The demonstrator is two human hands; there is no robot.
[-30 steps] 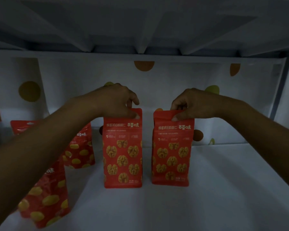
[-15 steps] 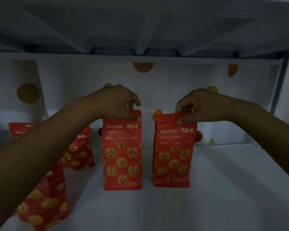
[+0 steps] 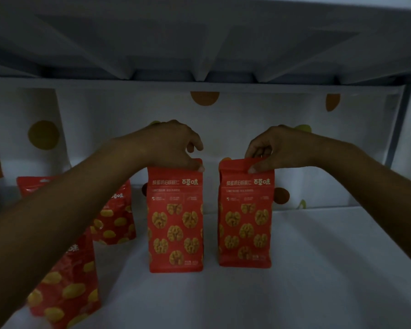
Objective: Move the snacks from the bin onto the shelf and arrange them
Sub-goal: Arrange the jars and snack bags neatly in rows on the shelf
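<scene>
A red stand-up foil pouch printed with golden walnut halves (image 3: 176, 224) stands upright on the white shelf board (image 3: 318, 269), and it serves as the reference here. The person's left grip (image 3: 171, 143), a bare hand reaching in from the lower left, pinches the top seal of this pouch at its right corner, with the thumb on the front face and the other fingers curled behind the seal.

Just to the right of that pouch, with a narrow gap between them, a second red walnut-print pouch (image 3: 246, 222) also stands upright on the shelf, set slightly further back and turned a little. The right grip (image 3: 278, 148) pinches this one's top seal, thumb in front and fingers curled over the back edge.

To the left of the reference pouch and further back stands a red pouch with yellow oval nuts printed on it (image 3: 115, 222). Another red pouch with the same yellow print (image 3: 64, 288) stands well to the left and nearer the camera, partly covered by the left forearm. The top of a third red pouch (image 3: 31, 186) shows above that forearm, far to the left.

Behind the reference pouch hangs a white backing sheet with orange and olive dots (image 3: 105, 119). Above it runs the grey ribbed underside of the next shelf (image 3: 199, 43).
</scene>
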